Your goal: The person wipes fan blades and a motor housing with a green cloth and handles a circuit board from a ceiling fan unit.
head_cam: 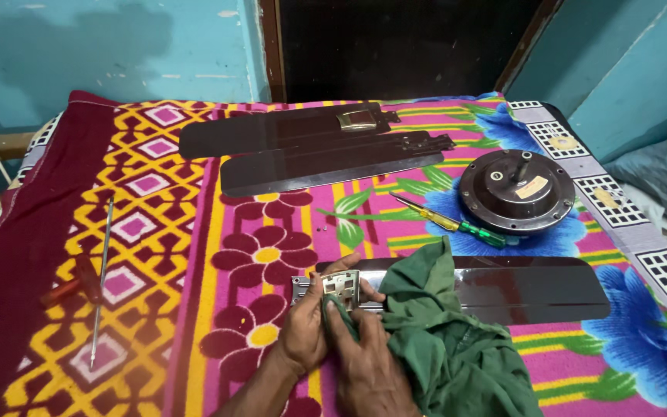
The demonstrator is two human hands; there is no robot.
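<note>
A dark brown fan blade (534,289) lies across the patterned bedspread in front of me. My left hand (310,328) grips its metal bracket end (340,287). My right hand (368,363) presses a green cloth (449,340) against the bracket, fingers closed on the cloth. The cloth drapes over the blade's middle and hangs toward me.
Two more dark fan blades (310,147) lie at the far side. A round fan motor (517,191) sits at right, with a yellow-and-green screwdriver (449,222) beside it. A long thin screwdriver (102,270) with a red handle lies at left. Two small screws (321,228) rest mid-bed.
</note>
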